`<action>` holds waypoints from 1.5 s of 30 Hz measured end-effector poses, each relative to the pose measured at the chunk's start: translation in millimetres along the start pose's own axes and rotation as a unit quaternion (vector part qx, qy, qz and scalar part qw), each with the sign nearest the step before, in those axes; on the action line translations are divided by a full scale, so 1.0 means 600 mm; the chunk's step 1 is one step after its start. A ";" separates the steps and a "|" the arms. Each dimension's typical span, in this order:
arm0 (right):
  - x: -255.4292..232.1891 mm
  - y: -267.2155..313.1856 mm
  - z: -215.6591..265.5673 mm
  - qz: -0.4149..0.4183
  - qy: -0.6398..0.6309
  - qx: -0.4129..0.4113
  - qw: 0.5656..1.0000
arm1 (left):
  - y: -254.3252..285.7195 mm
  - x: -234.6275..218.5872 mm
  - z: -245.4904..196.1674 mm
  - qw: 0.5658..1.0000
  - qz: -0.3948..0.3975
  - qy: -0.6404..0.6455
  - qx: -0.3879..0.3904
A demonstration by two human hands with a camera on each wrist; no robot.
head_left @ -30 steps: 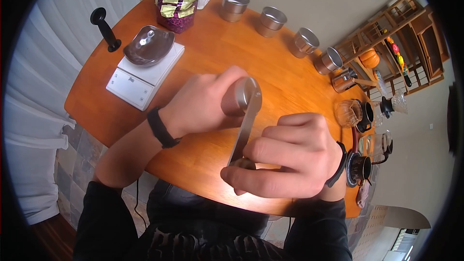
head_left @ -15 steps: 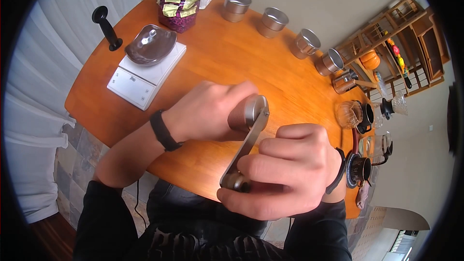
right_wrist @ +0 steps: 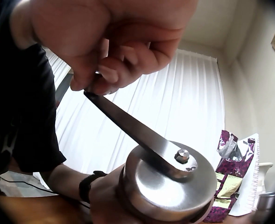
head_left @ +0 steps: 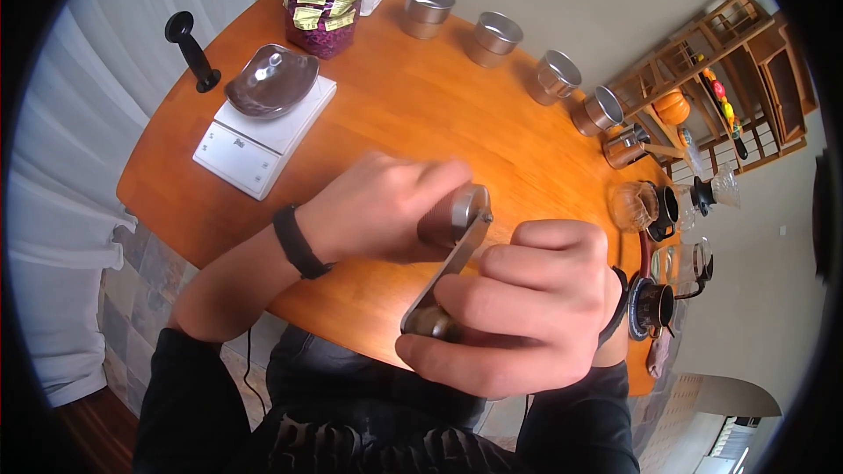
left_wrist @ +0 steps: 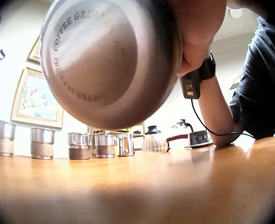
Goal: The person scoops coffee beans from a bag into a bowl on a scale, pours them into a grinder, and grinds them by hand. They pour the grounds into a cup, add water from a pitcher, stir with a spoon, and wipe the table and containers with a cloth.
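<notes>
hand grinder (head_left: 451, 218) tilting in mid-air above the table (head_left: 395, 105)

from my distant seat i'm watching the left hand (head_left: 378, 211) gripping its brownish case and holding it clear of the wood. the left wrist view is giving me its round base (left_wrist: 97, 58), facing the camera, with letters curving along the edge; "coffee" is reading clearly, other parts are blurring. in the right wrist view a silvery cap (right_wrist: 158, 191) is covering the top and shining, and a bolt (right_wrist: 183, 154) is joining a flat metal crank (right_wrist: 128, 128) to it. the crank is slanting toward the person, its rounded, brownish knob (head_left: 430, 322) sitting partly hidden by the pinching right hand (head_left: 536, 307).
</notes>
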State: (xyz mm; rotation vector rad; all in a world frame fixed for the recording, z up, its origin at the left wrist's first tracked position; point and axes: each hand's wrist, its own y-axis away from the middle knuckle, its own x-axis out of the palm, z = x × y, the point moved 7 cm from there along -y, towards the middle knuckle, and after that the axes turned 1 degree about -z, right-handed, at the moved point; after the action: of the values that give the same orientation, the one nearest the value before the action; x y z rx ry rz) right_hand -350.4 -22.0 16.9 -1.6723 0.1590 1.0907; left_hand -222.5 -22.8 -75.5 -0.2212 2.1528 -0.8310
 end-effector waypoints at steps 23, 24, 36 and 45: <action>-0.079 0.051 -0.158 -0.049 0.050 0.267 0.961 | 0.005 0.000 -0.032 0.996 -0.009 0.024 0.080; -0.079 0.053 -0.162 -0.052 0.051 0.277 0.958 | 0.005 -0.006 -0.031 0.996 -0.019 0.036 0.082; -0.087 0.068 -0.176 -0.004 0.111 0.347 0.931 | 0.004 -0.045 -0.006 0.989 -0.116 0.090 0.020; -0.089 0.070 -0.172 0.029 0.124 0.339 0.932 | 0.003 -0.060 0.022 0.976 -0.152 0.140 -0.062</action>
State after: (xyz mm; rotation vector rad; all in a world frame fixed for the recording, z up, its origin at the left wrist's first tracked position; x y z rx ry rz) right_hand -346.8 -145.3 25.7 -1.1667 0.6745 0.7358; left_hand -188.5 -12.9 -60.2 -0.5349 2.4780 -0.9458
